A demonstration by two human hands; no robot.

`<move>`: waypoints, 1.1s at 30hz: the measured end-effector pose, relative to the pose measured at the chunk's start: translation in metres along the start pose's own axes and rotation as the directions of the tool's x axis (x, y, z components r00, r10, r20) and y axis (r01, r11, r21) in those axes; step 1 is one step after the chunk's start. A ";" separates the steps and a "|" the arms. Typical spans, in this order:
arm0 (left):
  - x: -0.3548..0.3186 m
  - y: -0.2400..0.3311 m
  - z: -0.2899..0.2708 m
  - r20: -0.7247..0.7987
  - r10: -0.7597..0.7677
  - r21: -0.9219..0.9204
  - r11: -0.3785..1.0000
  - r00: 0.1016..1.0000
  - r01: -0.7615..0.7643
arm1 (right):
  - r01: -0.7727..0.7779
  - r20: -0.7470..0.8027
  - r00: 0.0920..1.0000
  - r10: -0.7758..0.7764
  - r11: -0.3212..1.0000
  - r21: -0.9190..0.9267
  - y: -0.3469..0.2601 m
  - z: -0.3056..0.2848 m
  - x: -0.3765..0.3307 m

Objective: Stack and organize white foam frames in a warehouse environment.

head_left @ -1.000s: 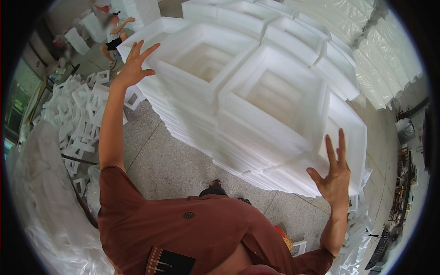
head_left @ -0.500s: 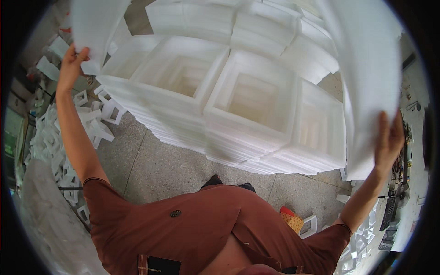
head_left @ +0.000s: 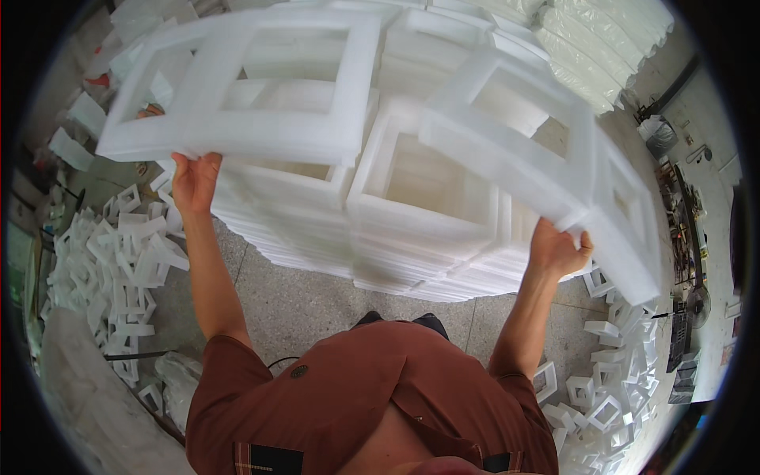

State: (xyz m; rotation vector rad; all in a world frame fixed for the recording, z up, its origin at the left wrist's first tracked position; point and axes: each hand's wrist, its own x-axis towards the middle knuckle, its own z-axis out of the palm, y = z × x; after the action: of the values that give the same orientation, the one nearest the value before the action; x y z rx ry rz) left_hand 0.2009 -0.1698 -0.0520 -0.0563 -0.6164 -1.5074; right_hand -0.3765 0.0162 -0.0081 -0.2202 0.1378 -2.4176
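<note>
Since the earlier frame, the left hand (head_left: 195, 184) and right hand (head_left: 557, 250) have moved inward. The left fingers are clamped on the near edge of the left foam panel (head_left: 237, 141); the right fingers, partly hidden, are clamped on the right foam panel (head_left: 507, 172), which slopes down rightward. Both windowed panels are held over the foam stack (head_left: 419, 215). Plastic-wrapped bundles (head_left: 606, 47) stand beyond.

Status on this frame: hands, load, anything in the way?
Left hand gripping left foam piece. Right hand gripping right foam piece. Both pieces held above stacked foam frames; stack sits directly ahead of the body.
</note>
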 end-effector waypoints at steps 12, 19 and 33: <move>-0.026 0.010 -0.055 -0.195 -0.184 -0.079 0.982 0.963 0.172 | -0.318 -0.129 0.942 0.308 0.946 -0.060 0.054 -0.026 -0.034; -0.027 0.024 -0.027 -0.595 -0.154 0.100 0.960 0.789 0.263 | -0.422 -0.082 0.906 0.415 0.896 -0.137 0.040 -0.016 -0.050; -0.083 -0.051 0.103 0.384 0.184 0.815 -0.527 0.905 -0.239 | -0.248 -0.281 0.752 0.596 -0.140 -0.959 -0.070 0.038 -0.093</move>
State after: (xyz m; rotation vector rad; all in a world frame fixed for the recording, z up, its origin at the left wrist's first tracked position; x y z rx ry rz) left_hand 0.1224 -0.0576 -0.0161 1.2050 -1.7168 0.1351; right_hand -0.3445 0.1283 0.0293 -0.9592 1.5906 -1.0711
